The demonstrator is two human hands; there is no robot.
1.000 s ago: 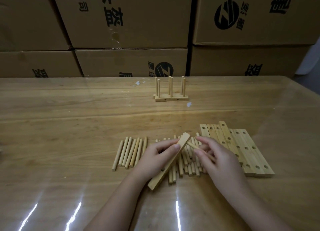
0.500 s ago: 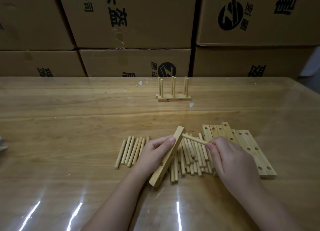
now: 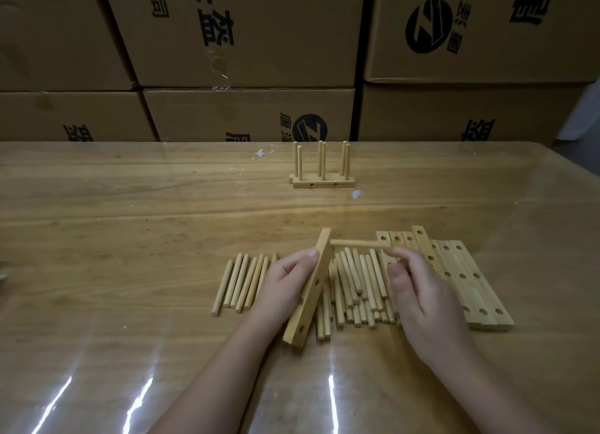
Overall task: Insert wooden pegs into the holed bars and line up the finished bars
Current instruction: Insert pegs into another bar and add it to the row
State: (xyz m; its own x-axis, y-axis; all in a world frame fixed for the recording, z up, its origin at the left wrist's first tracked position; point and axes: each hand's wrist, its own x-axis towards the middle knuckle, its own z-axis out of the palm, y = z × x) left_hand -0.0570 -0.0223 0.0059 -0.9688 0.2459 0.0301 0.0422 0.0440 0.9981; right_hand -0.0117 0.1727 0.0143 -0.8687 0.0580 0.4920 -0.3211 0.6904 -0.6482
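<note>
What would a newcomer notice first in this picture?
At the centre, the left hand holds a pale wooden holed bar tilted, while the right hand pinches a round wooden peg at its far end. Behind, finished bars with upright pegs stand before brown cardboard boxes.

I saw black Chinese characters, printed upside down, on the far cartons. On the upper middle carton (image 3: pixel 259 53) I made out 公司; the larger characters I could not read with certainty. A round black logo (image 3: pixel 428 29) with a Z-like slash stood on the upper right carton (image 3: pixel 503 53) and the lower middle carton (image 3: pixel 211 115).
</note>
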